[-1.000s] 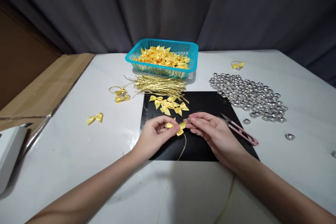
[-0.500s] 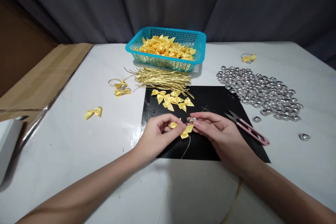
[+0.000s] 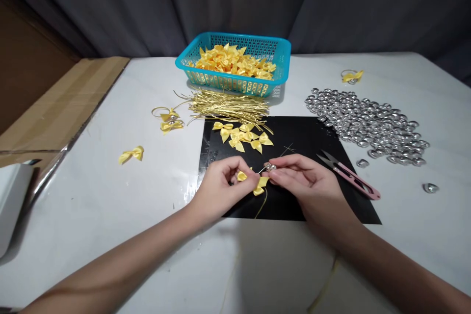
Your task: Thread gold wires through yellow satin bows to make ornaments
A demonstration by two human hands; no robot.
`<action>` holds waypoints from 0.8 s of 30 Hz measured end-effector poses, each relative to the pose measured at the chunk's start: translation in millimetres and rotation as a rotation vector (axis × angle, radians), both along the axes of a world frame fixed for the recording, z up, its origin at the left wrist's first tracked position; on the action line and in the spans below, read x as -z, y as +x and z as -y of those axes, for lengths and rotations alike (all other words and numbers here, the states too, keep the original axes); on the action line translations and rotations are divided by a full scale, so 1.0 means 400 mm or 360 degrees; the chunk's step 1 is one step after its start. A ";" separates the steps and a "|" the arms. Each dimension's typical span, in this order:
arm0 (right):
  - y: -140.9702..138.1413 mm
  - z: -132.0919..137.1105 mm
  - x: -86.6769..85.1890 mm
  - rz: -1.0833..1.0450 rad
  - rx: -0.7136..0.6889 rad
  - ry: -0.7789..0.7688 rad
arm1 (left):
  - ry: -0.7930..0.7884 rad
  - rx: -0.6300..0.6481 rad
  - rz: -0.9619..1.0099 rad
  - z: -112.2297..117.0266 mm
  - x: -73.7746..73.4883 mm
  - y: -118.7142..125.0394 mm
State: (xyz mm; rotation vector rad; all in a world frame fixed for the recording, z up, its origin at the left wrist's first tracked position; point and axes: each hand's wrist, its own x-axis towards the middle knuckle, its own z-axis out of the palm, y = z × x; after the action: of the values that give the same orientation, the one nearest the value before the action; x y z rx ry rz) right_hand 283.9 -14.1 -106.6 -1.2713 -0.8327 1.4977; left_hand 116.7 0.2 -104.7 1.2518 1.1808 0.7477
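Note:
My left hand [image 3: 221, 187] pinches a small yellow ribbon bow [image 3: 257, 185] over a black mat [image 3: 294, 137]. My right hand [image 3: 305, 181] meets it from the right, its fingertips closed on a small silver bead [image 3: 270, 167] and a thin gold wire [image 3: 262, 206] that hangs below the bow. A few loose yellow bows [image 3: 243, 136] lie on the mat just beyond my hands. A bundle of gold wires [image 3: 228, 107] lies at the mat's far edge.
A teal basket [image 3: 279, 66] full of yellow bows stands at the back. A heap of silver beads [image 3: 368, 122] lies to the right, pink thread snips [image 3: 349, 181] beside my right hand. Finished bows [image 3: 169, 121] and one loose bow [image 3: 131, 155] lie left. Flat cardboard [image 3: 62, 103] borders the left edge.
My hands stay together on the bow, bead and wire, with small finger shifts. The view has tilted, so the table's things sit a little higher and to the right in the picture.

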 end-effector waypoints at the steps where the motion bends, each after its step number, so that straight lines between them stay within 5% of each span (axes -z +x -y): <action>1: -0.001 -0.002 0.000 -0.0002 0.0003 -0.0002 | -0.0002 0.0005 0.0000 0.000 -0.001 0.000; 24: -0.005 0.003 0.005 -0.0072 -0.0077 -0.0035 | 0.0159 0.0095 0.0084 0.004 -0.001 0.005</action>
State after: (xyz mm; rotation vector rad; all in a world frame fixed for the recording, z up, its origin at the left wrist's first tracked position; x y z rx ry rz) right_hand 281.9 -15.2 -108.4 -1.2364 -0.8248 1.5724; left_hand 118.7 -1.3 -104.2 1.3362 1.0700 0.7989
